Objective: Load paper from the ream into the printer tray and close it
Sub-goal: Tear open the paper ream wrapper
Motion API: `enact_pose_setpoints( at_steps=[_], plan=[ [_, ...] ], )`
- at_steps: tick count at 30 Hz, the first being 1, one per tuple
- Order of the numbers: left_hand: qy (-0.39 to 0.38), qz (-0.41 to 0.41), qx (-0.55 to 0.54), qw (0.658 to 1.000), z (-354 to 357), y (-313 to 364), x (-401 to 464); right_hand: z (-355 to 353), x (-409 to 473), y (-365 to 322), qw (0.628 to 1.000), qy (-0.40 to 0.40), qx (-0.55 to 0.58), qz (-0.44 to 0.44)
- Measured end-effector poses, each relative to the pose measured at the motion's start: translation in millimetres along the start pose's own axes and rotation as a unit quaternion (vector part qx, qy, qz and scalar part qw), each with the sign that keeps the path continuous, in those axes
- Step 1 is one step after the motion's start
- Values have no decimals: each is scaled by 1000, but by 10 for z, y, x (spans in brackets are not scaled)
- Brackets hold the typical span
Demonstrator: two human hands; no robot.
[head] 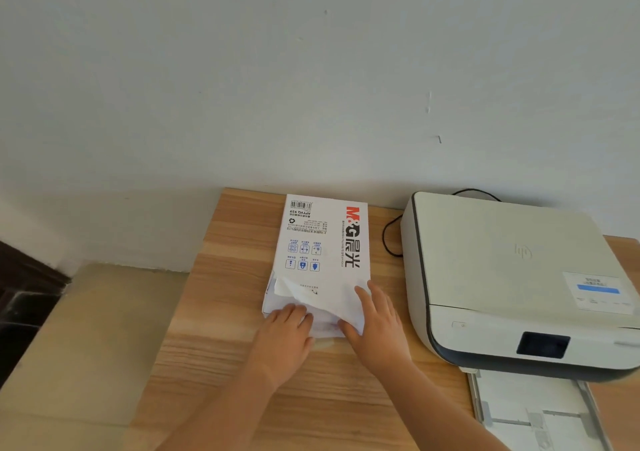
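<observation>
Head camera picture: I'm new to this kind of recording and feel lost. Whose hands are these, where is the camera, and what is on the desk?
There is no robot here. A person wears one wide-angle camera on their head, so you look forward and down at their own two bare hands. On the wooden desk lies a white ream of paper, its wrapper torn open at the near end. The left hand rests on the exposed sheets, while the right hand presses on the loose wrapper flap. Neither has lifted any paper yet. To the right sits a white printer, with its paper tray pulled out toward the person. A black cable runs behind it.
</observation>
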State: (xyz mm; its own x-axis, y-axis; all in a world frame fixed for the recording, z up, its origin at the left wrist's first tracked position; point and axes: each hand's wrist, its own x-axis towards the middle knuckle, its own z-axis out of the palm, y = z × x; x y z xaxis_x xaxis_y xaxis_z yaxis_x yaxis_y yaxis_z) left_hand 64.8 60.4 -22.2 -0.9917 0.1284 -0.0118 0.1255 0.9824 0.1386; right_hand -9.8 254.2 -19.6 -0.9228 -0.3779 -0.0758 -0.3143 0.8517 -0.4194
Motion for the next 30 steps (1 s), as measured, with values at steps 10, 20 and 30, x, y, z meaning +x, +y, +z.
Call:
enact_pose_setpoints(
  at_steps=[10, 20, 30],
  plan=[
    [-63, -36, 23, 997, -3, 22, 349, -36, -10, 9, 1000, -5, 11, -2],
    [-138, -66, -11, 988, -60, -70, 399, -58, -1, -11, 1000, -10, 15, 9],
    [-123, -53, 0, 991, -16, -67, 422, -60, -24, -24, 1000, -15, 18, 8]
  ],
)
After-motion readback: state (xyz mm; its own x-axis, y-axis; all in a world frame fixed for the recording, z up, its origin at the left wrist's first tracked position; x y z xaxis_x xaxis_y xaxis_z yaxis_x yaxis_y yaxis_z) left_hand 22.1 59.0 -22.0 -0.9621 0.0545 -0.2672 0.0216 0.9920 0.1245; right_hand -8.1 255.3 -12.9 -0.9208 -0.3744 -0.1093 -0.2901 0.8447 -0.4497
